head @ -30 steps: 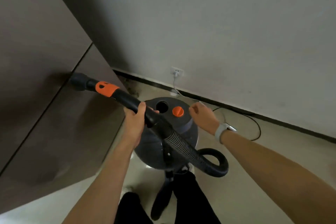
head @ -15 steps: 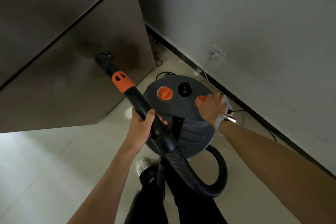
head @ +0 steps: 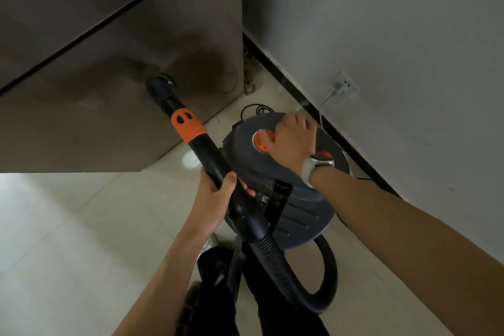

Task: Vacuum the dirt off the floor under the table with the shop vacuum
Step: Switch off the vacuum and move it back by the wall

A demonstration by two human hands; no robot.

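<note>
My left hand (head: 215,199) grips the black wand (head: 210,155); my right hand (head: 294,142) rests, fingers relaxed, on the shop vacuum (head: 300,215) lid.

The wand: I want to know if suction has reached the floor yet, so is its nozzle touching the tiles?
No, the wand, gripped by the left hand, points upward with its nozzle in front of the table.

You are in a plain indoor room, likely a home: pale glossy floor tiles (head: 68,240), a grey painted wall (head: 395,35) with black skirting (head: 286,82), a white wall socket (head: 345,85), and a brown laminate table top (head: 95,90).
</note>
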